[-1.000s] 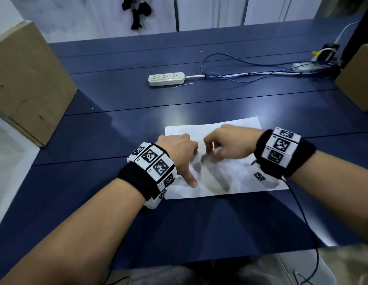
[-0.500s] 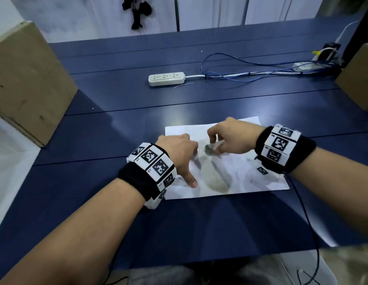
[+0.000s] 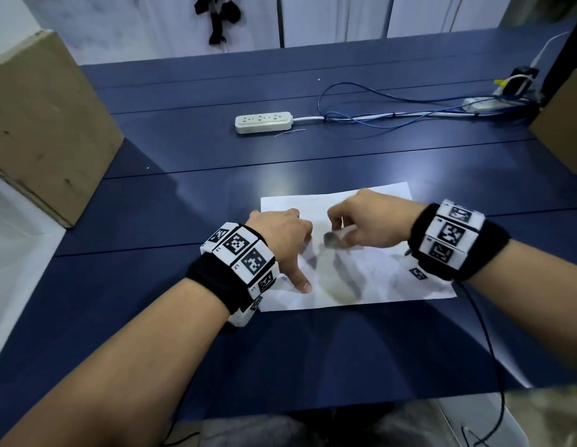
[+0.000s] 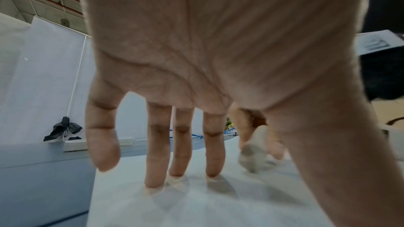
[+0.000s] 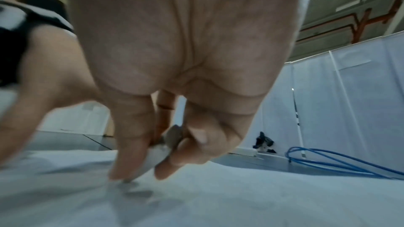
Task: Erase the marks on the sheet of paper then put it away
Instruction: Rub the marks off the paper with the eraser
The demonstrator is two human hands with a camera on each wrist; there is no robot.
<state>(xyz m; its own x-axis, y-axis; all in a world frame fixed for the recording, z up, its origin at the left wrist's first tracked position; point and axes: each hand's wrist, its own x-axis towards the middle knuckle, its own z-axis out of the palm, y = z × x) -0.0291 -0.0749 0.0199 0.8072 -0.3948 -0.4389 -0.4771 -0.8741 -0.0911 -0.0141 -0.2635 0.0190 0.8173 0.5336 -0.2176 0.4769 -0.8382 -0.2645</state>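
A white sheet of paper (image 3: pixel 377 279) lies flat on the dark blue table (image 3: pixel 171 221), with grey smudges and shadows near its middle. My left hand (image 3: pixel 290 250) presses on the sheet's left part with straight fingers (image 4: pixel 153 161) and the thumb planted near the front edge. My right hand (image 3: pixel 338 232) hovers over the sheet's middle and pinches a small grey-white eraser (image 3: pixel 330 240) between thumb and fingers. The eraser (image 5: pixel 172 137) touches the paper (image 5: pixel 240 196) just right of the left hand. It also shows past my left thumb as a blurred eraser (image 4: pixel 251 158).
A white power strip (image 3: pixel 264 122) and blue cables (image 3: pixel 377 114) lie across the table behind the sheet. Cardboard boxes stand at the left (image 3: pixel 45 130) and right (image 3: pixel 561 124) edges. A black cable hangs from my right wrist band.
My right hand with the eraser has shifted slightly away and back over the sheet's middle. The left hand and the sheet have stayed put.
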